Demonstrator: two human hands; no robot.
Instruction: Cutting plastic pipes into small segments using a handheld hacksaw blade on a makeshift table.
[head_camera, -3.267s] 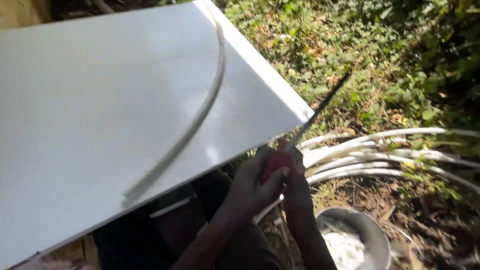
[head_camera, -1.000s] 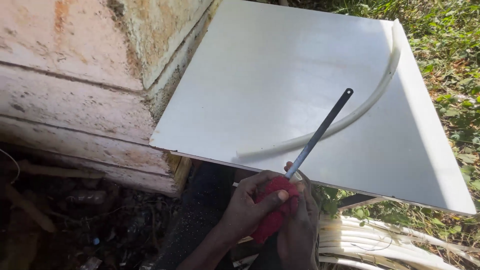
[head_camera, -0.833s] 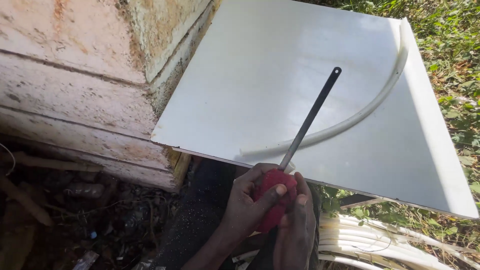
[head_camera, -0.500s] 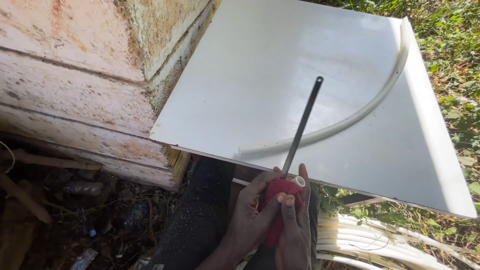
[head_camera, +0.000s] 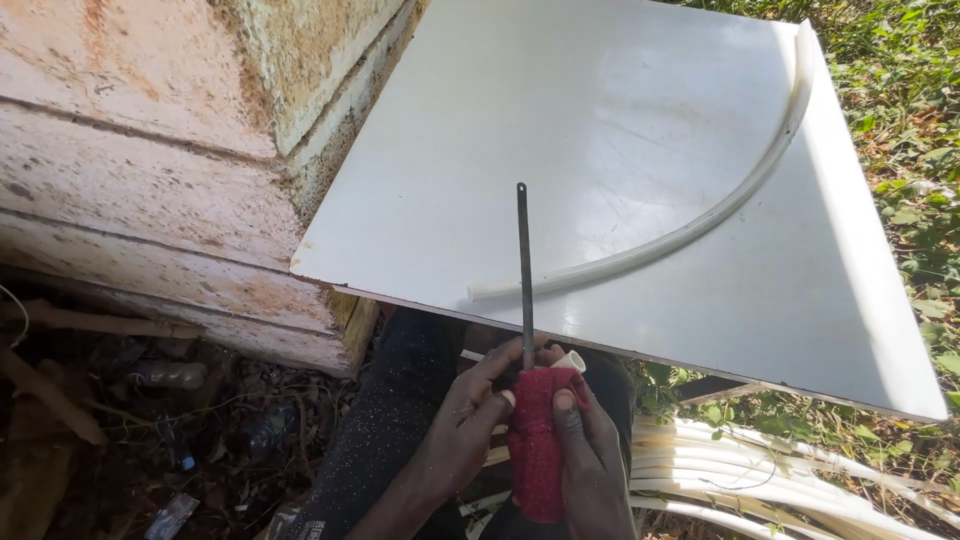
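Both hands close in a tight grip around one red cloth-wrapped handle (head_camera: 537, 445) at the bottom centre of the view. The left hand (head_camera: 462, 432) wraps it from the left, fingers curled across the top of the cloth, while the right hand (head_camera: 590, 462) clasps it from the right with the thumb pressed flat on the red wrapping. Out of the top of this grip rises a thin dark blade (head_camera: 523, 270), standing nearly straight up in the picture and reaching over the near edge of the white board (head_camera: 600, 130). Just beside the blade's base, touching the right thumb side, the cut end of a short white pipe piece (head_camera: 570, 360) pokes out between the hands.

The forearms come up from the lower edge of the view, close together, wrists bent slightly inward, above a dark trouser leg (head_camera: 395, 420).

On the board lies a long curved white pipe (head_camera: 700, 225), its near end close to the blade, whether touching it cannot be told. A bundle of white pipes (head_camera: 760, 475) lies on the ground to the right, under the board's edge. A weathered block wall (head_camera: 150, 150) stands at left, with grass (head_camera: 915, 130) at right.
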